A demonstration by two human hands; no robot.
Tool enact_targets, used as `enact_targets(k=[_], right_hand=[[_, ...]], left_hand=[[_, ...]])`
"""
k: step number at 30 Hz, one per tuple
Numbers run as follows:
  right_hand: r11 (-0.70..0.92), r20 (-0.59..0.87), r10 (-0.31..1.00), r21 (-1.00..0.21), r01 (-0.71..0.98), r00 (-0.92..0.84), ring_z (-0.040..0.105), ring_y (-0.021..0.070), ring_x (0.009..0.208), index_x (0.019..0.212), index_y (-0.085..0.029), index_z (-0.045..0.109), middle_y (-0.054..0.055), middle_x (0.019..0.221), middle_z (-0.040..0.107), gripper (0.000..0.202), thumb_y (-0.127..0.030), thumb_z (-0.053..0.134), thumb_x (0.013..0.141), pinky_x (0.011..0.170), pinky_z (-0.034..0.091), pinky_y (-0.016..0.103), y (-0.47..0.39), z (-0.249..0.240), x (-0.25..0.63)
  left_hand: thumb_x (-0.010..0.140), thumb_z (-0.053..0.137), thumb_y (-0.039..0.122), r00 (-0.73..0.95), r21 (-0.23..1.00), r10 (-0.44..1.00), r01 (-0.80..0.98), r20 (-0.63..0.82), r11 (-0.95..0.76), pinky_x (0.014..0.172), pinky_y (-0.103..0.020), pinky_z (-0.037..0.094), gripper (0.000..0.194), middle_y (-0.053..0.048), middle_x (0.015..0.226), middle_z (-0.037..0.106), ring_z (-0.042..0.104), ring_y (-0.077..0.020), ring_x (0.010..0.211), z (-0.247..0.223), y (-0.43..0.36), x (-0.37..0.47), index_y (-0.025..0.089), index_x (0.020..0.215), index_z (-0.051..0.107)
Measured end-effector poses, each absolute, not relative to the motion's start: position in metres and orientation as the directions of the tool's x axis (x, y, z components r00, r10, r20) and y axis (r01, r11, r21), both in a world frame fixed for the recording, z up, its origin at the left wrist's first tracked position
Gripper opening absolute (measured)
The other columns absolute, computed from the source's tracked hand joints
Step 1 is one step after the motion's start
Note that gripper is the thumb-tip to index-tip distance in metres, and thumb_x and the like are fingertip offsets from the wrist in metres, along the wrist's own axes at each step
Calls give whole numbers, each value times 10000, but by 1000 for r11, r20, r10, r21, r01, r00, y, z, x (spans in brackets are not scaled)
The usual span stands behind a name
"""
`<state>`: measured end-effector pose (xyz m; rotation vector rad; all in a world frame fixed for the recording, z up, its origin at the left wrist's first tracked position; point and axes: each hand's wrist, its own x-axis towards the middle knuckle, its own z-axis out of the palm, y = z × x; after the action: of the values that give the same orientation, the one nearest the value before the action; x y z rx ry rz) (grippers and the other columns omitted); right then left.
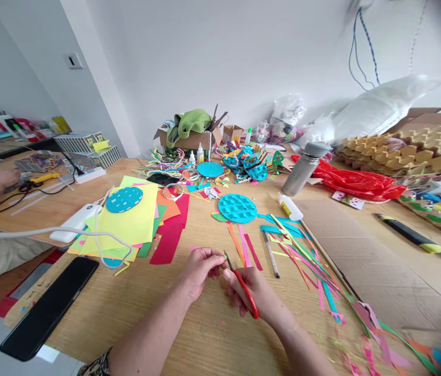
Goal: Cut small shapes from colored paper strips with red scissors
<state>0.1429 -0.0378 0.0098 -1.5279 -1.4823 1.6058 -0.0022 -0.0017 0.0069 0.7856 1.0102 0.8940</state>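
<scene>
My right hand [257, 290] grips a pair of red-handled scissors [247, 292], their dark blades pointing up toward the left fingertips. Pinched in my left hand [202, 269] is a tiny yellow-green scrap, apparently paper, mostly hidden by the fingers; the blade tips are beside it. Beyond the hands lie orange, pink and red paper strips [252, 251]. Farther back sits a blue oval piece [237, 208] with a raised, bumpy surface and a green patterned bit at its left edge. A pen [271, 255] rests right of the strips.
Coloured sheets [126, 230] and a black phone [50, 308] lie left. At right are a glue bottle [290, 207], a metal flask [304, 169], cardboard [355, 250], a utility knife [410, 234] and tangled strips [314, 266]. Another person's hand [3, 180] shows at far left.
</scene>
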Motion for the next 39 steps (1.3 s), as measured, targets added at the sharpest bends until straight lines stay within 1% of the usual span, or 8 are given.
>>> enact_targets(k=[3,8,13,16,29,39], right_hand=[[-299,-396,881,-891,343,-260,486,100,316,577,-174,467,-40,395,466,556,-703,514,743,312,287,182,-38,9,144],[-286,-391,883,-887,363,-261,494,103,326,579,-177,463,-35,401,474,552,-700,508,752,316,280,185,-38,5,144],[-241,-350,898,-899,366,-267,491,96,326,571,-178,450,-29,401,486,550,-691,508,761,323,278,177,-36,5,144],[-245,-351,897,-901,357,-268,490,96,324,564,-179,445,-31,403,481,557,-697,506,757,319,279,176,-37,5,144],[-190,-313,908,-900,394,-278,481,95,327,545,-181,440,-24,394,480,558,-683,500,780,341,288,185,-37,4,145],[-203,-323,908,-896,395,-266,481,99,322,539,-187,435,-24,387,482,560,-692,502,771,335,294,189,-37,4,145]], left_hand=[[622,695,286,256,868,894,-248,-369,430,481,-222,289,177,-13,594,602,445,-69,474,6,-2,-2,131,637,612],[590,728,270,268,873,895,-246,-356,421,492,-217,293,192,6,571,583,437,-59,475,6,-2,-2,131,636,604],[582,728,274,268,873,894,-242,-360,424,487,-221,286,201,2,556,585,439,-65,471,6,-2,-2,134,623,591],[577,732,279,265,875,896,-241,-358,420,487,-224,284,205,3,550,583,442,-68,472,5,-2,-2,135,624,594],[583,724,260,261,867,893,-251,-367,430,487,-215,296,186,3,554,586,448,-68,477,5,-2,-2,135,623,593],[578,729,252,267,866,894,-260,-361,427,484,-210,293,177,-2,562,594,450,-65,481,7,-3,-1,133,609,601]])
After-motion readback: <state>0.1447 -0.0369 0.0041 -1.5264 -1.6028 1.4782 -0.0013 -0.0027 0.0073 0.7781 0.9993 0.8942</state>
